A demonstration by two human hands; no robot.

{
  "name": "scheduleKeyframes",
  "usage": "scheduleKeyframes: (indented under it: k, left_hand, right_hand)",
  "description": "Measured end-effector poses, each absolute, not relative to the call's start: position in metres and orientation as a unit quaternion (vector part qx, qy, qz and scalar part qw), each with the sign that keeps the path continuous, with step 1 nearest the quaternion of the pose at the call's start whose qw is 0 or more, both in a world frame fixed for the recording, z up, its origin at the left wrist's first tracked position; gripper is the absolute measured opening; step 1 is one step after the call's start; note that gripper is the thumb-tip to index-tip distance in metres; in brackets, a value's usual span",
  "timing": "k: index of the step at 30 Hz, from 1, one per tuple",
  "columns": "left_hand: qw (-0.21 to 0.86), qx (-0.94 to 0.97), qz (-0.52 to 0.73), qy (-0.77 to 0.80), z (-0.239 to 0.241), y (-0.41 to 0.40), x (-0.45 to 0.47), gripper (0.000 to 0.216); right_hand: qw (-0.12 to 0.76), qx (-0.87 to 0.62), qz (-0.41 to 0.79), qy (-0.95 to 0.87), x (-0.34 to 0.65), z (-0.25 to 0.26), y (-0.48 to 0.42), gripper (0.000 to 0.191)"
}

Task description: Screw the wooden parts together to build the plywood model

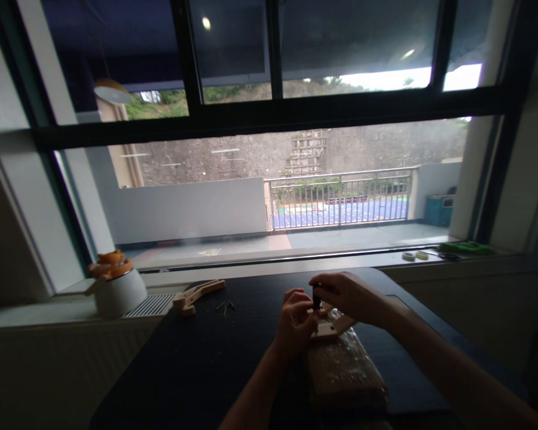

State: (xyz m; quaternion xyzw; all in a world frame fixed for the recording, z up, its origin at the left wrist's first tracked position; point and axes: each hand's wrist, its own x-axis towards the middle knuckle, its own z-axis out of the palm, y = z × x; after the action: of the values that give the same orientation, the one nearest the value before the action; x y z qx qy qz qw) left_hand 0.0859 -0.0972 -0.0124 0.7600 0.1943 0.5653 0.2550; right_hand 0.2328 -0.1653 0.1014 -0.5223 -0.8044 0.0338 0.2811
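Note:
My right hand point(347, 295) is closed around a short black-handled screwdriver point(316, 297), which stands upright with its tip pointing down. Under it lies a pale wooden piece point(326, 330) with dark holes. My left hand point(293, 325) is closed at the left edge of this piece, its fingertips close to the screwdriver's lower end, which they partly hide. The wooden piece rests on a brown block wrapped in clear plastic point(347, 370).
On the dark table point(215, 370), an angled wooden part point(199, 295) and several screws point(225, 307) lie to the left. A white pot with an orange top point(119, 289) stands on the sill. Small items and a green object point(464, 246) lie on the right sill. A window spans the back.

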Motion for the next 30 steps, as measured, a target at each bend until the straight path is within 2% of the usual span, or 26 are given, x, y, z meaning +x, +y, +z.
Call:
scheduleKeyframes:
  k: [8, 17, 30]
  left_hand:
    - [0.265, 0.750, 0.577, 0.185, -0.0154, -0.0961, 0.0874, 0.006]
    - [0.267, 0.761, 0.556, 0.200, -0.0103, -0.0989, 0.0852, 0.009]
    - [0.267, 0.749, 0.578, 0.185, -0.0139, -0.0976, 0.0878, 0.006]
  right_hand:
    - [0.289, -0.545, 0.017, -0.787, 0.2318, 0.0975, -0.1606, 0.021]
    - [0.284, -0.538, 0.027, -0.794, 0.2321, 0.0936, -0.1611, 0.030]
    - [0.293, -0.539, 0.024, -0.789, 0.2317, 0.0953, -0.1614, 0.021]
